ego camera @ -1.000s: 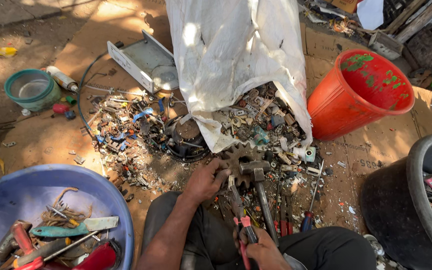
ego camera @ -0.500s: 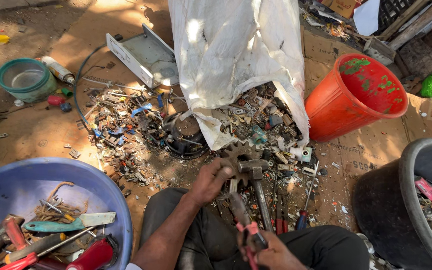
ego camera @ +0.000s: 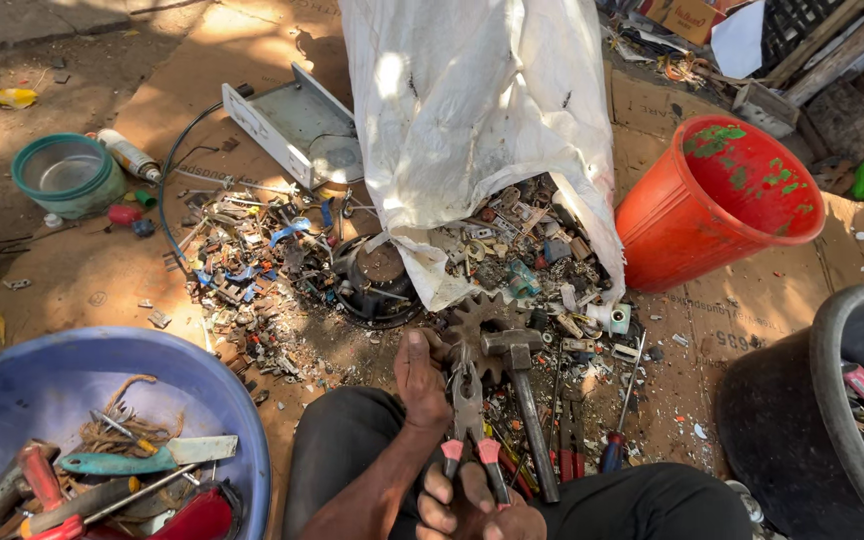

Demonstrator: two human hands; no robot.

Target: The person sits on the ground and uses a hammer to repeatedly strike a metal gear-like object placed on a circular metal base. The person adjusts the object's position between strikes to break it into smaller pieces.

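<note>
My right hand (ego camera: 467,505) grips the red handles of a pair of pliers (ego camera: 468,410), whose jaws point up toward a rusty gear wheel (ego camera: 480,325). My left hand (ego camera: 420,375) rests on the ground just left of the pliers, its fingers touching the edge of the gear. A hammer (ego camera: 524,400) lies with its head on the gear and its handle running down to my right knee. Small metal scrap surrounds the gear.
A white sack (ego camera: 472,130) spills scrap parts behind the gear. A red bucket (ego camera: 717,200) lies tipped at right, a black tub (ego camera: 832,400) at far right. A blue basin (ego camera: 42,400) of tools sits at lower left. A green bowl (ego camera: 67,175) and a grey metal case (ego camera: 297,125) stand farther back.
The pliers have moved up so the jaws now reach the gear. My left hand has shifted slightly toward the gear. The view has tilted a little downward.
</note>
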